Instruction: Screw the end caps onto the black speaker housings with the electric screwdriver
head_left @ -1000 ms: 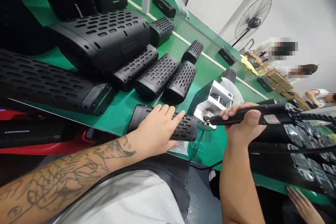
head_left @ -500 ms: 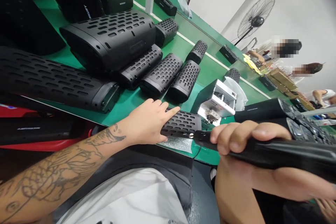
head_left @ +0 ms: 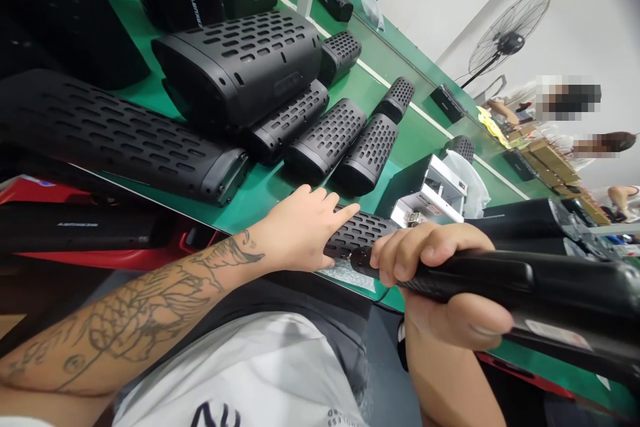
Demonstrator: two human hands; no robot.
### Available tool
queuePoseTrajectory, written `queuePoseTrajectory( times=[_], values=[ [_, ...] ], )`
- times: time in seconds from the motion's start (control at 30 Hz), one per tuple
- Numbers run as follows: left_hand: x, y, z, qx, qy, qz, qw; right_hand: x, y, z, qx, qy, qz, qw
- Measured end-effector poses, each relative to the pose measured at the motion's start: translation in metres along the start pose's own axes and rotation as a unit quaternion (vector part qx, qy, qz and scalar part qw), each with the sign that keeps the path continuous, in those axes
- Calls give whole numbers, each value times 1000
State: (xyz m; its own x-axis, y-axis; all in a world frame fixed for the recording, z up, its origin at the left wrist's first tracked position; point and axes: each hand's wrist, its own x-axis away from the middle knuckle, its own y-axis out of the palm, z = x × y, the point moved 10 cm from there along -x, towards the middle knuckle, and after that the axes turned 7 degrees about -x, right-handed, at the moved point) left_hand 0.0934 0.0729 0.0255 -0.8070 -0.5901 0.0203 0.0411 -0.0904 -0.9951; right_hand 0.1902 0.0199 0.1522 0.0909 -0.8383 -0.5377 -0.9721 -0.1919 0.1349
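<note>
My left hand (head_left: 304,230) lies over a black housing with a slotted grille (head_left: 364,225) at the table's near edge. Its fingers reach across the top and the thumb presses the near side. In my right hand (head_left: 436,257) is a black electric screwdriver (head_left: 540,287), gripped around its body and held nearly level. The tip meets the housing's near side just right of my left thumb; whether a screw is under it is too small to tell. Clear bubble wrap (head_left: 356,275) shows beneath the housing.
Beyond my hands, several similar slotted housings (head_left: 325,140) stand on the green table (head_left: 270,190). A silver and black screw feeder (head_left: 425,193) sits just past the screwdriver. Black units (head_left: 525,217) are stacked at right. Co-workers and a fan (head_left: 510,43) are farther back.
The screwdriver has moved left and its tip now touches the housing's near side, where a gap from the thumb showed before. The view has shifted slightly; my left hand stays on the housing.
</note>
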Motion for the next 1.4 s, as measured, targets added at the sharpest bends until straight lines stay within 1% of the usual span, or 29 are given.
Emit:
queuePoseTrajectory(
  times=[0.13, 0.27, 0.37, 0.63, 0.83, 0.93, 1.0, 1.07, 1.1, 1.13, 1.2, 1.23, 1.3, 1.33, 1.4],
  values=[
    [1, 0, 1, 12, -2, -3, 1000, -2, -7, 11, -44, 18, 14, 999],
    [2, 0, 2, 14, -4, 6, 1000, -4, -9, 21, -66, 17, -1, 998],
    [2, 1, 4, 3, -1, -1, 1000, -2, -6, 24, -85, 10, -9, 996],
    [2, 3, 4, -4, 2, -12, 1000, 6, 3, 27, -100, 35, -44, 993],
    [3, 3, 4, -2, 2, -8, 1000, 13, 4, 37, -96, 37, -28, 994],
    [4, 4, 4, -6, -5, -8, 1000, 16, -1, 28, -82, 39, 3, 996],
    [4, 5, 3, -8, -15, -1, 1000, 15, -16, 16, -52, 53, 42, 996],
    [4, 6, 3, -10, -22, 5, 1000, 12, -47, -4, 8, 30, 106, 994],
    [4, 7, 4, -12, -22, 6, 1000, 11, -67, -17, 40, 0, 141, 989],
    [4, 7, 5, -14, -22, 5, 1000, 10, -87, -31, 75, -52, 177, 980],
    [4, 7, 7, -17, -21, 2, 1000, 12, -126, -48, 138, -125, 248, 951],
    [4, 7, 8, -18, -23, 0, 1000, 14, -143, -50, 161, -146, 278, 936],
    [4, 7, 10, -16, -30, -6, 999, 17, -170, -43, 189, -154, 319, 916],
    [3, 7, 11, -15, -33, -10, 999, 18, -178, -37, 191, -149, 327, 913],
    [2, 6, 14, -13, -36, -17, 999, 19, -186, -25, 177, -134, 324, 920]
  ],
)
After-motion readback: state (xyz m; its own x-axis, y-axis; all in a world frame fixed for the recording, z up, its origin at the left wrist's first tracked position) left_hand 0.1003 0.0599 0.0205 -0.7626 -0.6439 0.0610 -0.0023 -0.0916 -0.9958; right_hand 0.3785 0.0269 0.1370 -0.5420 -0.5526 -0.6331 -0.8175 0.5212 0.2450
